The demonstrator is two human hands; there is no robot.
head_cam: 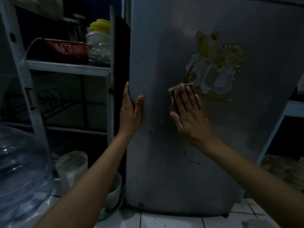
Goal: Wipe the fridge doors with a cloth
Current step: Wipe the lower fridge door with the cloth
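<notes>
A grey fridge door fills the middle of the dim head view, with a worn yellow and white sticker on its upper right. My right hand lies flat against the door, fingers spread, pressing a small brownish cloth under its fingertips just left of and below the sticker. My left hand grips the door's left edge, thumb on the front face and fingers wrapped round the side.
A white metal rack stands at the left with a red basket and a yellow-lidded jar. A big water jug sits at lower left, white containers beside the fridge base. White floor tiles lie below.
</notes>
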